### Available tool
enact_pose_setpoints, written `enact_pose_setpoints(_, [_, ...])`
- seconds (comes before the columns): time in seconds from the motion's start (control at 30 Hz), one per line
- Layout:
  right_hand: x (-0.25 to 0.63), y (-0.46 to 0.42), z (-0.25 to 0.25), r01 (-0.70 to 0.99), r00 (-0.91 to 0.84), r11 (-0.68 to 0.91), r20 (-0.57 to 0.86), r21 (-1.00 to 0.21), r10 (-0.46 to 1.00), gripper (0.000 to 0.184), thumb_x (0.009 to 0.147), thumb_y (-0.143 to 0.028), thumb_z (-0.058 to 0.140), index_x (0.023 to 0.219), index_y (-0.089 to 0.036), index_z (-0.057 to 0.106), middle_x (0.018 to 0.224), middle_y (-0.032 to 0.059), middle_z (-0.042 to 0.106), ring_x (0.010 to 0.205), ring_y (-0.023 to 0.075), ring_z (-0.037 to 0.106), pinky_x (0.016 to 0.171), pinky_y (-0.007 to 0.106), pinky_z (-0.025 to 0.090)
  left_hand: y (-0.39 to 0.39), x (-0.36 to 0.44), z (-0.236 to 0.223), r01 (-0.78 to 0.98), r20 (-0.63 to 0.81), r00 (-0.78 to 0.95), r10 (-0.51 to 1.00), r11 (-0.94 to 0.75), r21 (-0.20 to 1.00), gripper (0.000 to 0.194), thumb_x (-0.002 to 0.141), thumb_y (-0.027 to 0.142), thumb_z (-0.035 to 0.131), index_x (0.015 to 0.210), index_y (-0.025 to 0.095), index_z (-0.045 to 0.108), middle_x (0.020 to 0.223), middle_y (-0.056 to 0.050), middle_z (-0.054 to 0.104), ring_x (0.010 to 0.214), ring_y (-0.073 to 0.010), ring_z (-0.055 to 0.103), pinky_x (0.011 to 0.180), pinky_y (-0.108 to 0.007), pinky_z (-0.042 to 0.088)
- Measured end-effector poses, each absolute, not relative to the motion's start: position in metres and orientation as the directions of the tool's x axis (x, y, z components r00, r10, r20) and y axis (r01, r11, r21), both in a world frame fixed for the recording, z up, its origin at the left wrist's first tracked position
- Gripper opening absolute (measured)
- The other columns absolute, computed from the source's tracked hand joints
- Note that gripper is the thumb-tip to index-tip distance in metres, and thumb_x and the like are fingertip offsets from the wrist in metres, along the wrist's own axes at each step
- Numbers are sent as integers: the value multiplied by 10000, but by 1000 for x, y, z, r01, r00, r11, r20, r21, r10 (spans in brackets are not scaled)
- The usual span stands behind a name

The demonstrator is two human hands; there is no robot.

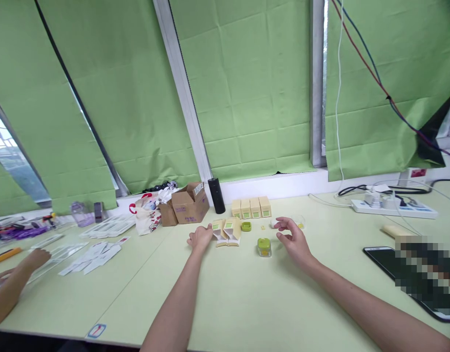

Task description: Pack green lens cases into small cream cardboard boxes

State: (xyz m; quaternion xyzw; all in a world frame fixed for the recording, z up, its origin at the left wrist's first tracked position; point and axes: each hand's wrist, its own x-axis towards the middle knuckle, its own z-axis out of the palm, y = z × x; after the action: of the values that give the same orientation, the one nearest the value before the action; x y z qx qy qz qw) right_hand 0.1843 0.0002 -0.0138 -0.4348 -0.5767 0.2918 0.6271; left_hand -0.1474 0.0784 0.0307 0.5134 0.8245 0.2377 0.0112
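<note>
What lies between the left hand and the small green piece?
Two open cream cartons lie between the left hand and green piece, in the head view.

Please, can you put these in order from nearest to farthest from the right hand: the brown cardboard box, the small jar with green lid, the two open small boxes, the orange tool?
From the right hand:
1. Small jar, just to its left
2. Two open small boxes, beside the left hand
3. Brown cardboard box, farther back left
4. Orange tool, far left
</note>
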Motion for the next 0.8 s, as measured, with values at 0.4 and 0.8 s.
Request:
enact_pose_setpoints(0.4, [184,0,-13,140,163,463,482,-875,861,390,825,-348,612,1205,-264,602,1101,74,706,1044,265,632,799,391,521,74,-148,36,853,202,-460,865,367,372,290,859,407,564,865,213,779,1110,-198,786,1240,-420,616,994,-503,402])
enact_pose_setpoints(0.8, [182,-5,-10,183,132,497,522,-849,843,352,879,-360,603,1216,-258,613,1121,90,723,1089,281,643,851,420,503,42,-114,73,892,621,-358,697,58,448,272,964,349,487,852,219,698,1048,-114,773,1189,-335,571,1002,-467,371])
